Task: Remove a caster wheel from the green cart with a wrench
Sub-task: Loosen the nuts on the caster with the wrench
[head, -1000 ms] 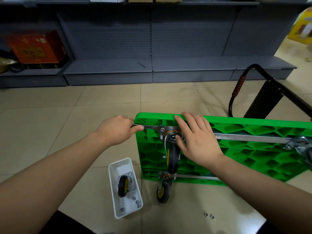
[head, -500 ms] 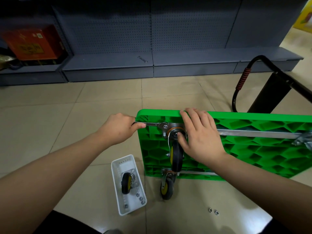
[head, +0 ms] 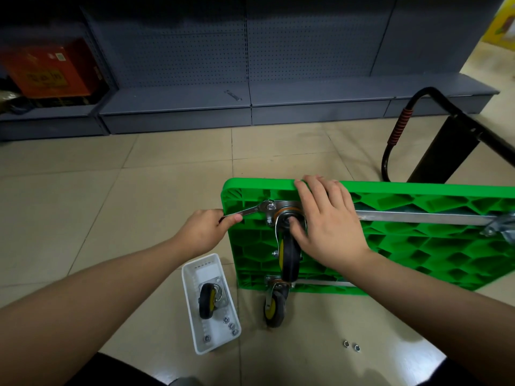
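Near the middle of the frame, the person's left hand (head: 204,232) curls around the handle end of a slim metal wrench (head: 249,211), thumb pinching it from the side; the wrench head sits on a bolt at the corner of a caster wheel (head: 289,254) mounting plate. The right hand (head: 328,222) lies flat with straight fingers over that plate, fingertips reaching the top edge of the green cart (head: 418,246) and the thumb pressed on the swivel hub, so most of the plate is hidden. The cart stands on its side right of centre, its honeycombed underside facing the viewer and its right end cut off by the frame; a second caster (head: 274,307) hangs at its lower left corner, touching the floor. Lower left of the cart, a white tray (head: 195,274) on the tiled floor holds a loose black and yellow caster (head: 210,300) with its plate and four small nuts (head: 230,325); two more nuts (head: 351,345) lie on the floor at lower centre right. The black handle (head: 401,126), with an orange grip, rises at the upper right; a second wrench (head: 233,95) rests on the grey shelf (head: 178,98) at upper centre, too small to make out clearly.
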